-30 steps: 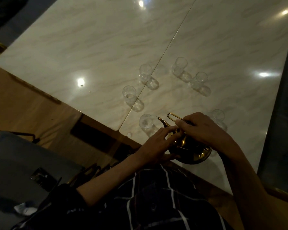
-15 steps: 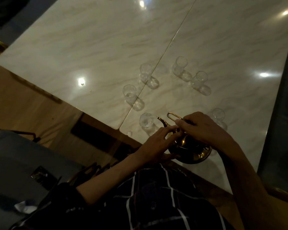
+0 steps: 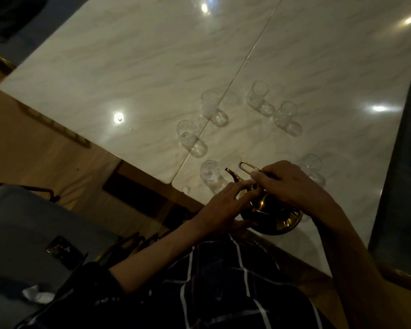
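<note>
Brass teapot [image 3: 271, 217]: right fingers [image 3: 259, 175] grasp handle [image 3: 246, 166], left fingers [image 3: 237, 188] touch top; glasses [image 3: 186, 135] seemingly empty.

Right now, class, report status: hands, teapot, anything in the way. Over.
Right grip holds teapot handle; left grip fingers rest on its top. Teapot at table edge. Glass stands close by spout.
</note>
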Demonstrator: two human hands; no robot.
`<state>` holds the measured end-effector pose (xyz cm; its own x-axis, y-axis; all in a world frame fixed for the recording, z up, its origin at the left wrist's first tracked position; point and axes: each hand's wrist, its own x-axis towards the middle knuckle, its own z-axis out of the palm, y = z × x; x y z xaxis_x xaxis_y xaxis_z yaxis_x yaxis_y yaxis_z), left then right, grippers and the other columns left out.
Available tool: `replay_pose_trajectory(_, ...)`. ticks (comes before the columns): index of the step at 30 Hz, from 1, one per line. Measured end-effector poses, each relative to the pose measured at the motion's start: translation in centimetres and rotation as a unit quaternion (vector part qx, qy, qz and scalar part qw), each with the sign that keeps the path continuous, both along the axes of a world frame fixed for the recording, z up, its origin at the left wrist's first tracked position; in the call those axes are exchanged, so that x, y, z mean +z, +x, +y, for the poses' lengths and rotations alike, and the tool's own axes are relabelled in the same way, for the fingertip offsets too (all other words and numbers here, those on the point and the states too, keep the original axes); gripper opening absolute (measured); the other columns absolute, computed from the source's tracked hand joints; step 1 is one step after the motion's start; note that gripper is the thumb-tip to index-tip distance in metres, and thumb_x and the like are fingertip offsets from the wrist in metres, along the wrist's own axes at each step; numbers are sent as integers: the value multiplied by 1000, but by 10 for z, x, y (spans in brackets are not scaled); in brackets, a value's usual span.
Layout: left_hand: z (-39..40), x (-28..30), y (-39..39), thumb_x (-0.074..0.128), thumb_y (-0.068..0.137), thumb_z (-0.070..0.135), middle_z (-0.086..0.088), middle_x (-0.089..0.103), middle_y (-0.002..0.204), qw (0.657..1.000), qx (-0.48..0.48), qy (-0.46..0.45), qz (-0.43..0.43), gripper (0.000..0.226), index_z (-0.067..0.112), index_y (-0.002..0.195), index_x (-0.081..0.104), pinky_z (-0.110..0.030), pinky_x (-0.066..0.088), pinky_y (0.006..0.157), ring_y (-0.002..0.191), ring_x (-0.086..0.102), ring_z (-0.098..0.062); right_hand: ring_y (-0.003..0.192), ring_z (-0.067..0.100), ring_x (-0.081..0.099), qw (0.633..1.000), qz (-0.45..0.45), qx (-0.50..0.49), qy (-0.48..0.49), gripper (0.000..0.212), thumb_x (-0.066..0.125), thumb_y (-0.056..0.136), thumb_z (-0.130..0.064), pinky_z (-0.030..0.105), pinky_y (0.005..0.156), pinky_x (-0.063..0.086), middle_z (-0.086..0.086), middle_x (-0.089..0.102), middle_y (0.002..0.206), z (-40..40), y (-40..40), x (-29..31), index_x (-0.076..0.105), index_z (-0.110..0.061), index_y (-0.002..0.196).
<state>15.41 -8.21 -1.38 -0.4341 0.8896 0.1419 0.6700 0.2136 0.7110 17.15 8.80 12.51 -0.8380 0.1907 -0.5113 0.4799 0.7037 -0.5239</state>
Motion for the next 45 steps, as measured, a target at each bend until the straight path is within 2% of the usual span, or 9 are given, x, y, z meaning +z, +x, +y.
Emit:
replay_pose_trajectory(4,-1,0,1,72,87,47,-9,31,155,1000,2,3,-1,78,19,151,36,-36,51,98,130,45,-24,69,30,67,1000,10,7,4,46,51,97,-42,42,68,54,15,67,69,-1,0,1,71,-10,71)
replay_pose_trajectory(8,0,2,1,73,86,46,-8,30,155,1000,8,1,4,79,19,151,37,-28,47,95,130,43,-22,68,30,67,1000,11,10,6,47,50,97,-43,45,70,54,14,67,68,-1,0,1,71,-11,70)
replay_pose_trajectory(10,0,3,1,73,85,46,-8,30,155,1000,11,1,6,80,19,151,37,-25,42,95,129,41,-22,68,29,66,1000,11,12,10,47,50,97,-44,44,70,54,14,67,67,0,0,1,71,-12,70)
replay_pose_trajectory(14,1,3,0,74,85,45,-9,30,155,1000,3,-3,3,81,20,151,34,-32,46,97,132,42,-25,67,29,67,1000,11,9,5,46,50,97,-44,44,69,55,13,67,67,0,0,1,71,-13,70)
replay_pose_trajectory(34,3,2,-3,74,85,46,-10,31,157,1000,-1,-11,6,81,21,151,35,-36,49,100,133,43,-25,68,31,66,1000,14,6,3,47,50,98,-43,45,70,54,14,67,68,2,-2,1,71,-12,70)
replay_pose_trajectory(45,3,2,-5,71,85,46,-11,32,157,1000,1,-5,4,79,20,151,36,-31,45,97,131,44,-25,62,26,63,1000,19,10,-8,46,50,98,-44,41,66,53,12,66,64,6,-3,-1,70,-15,67)
